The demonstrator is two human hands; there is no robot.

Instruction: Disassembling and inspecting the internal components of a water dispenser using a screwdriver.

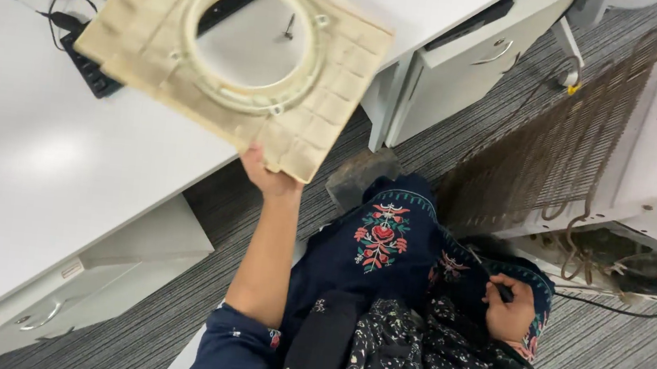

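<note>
You are stretching your bare left arm (268, 259) up and forward, the elbow nearly straight, with the dark blue sleeve bunched just above the elbow. Your left hand (267, 175) is raised at the top of that reach, wrist bent slightly back, its grip pinching shut with the thumb on the near side and the fingers hidden behind what it is holding up. Your right hand (509, 308) is resting low by your right knee, well apart from the left, knuckles facing up, fingers curling closed around a thin dark tool. Your right forearm is hidden under patterned fabric.
</note>
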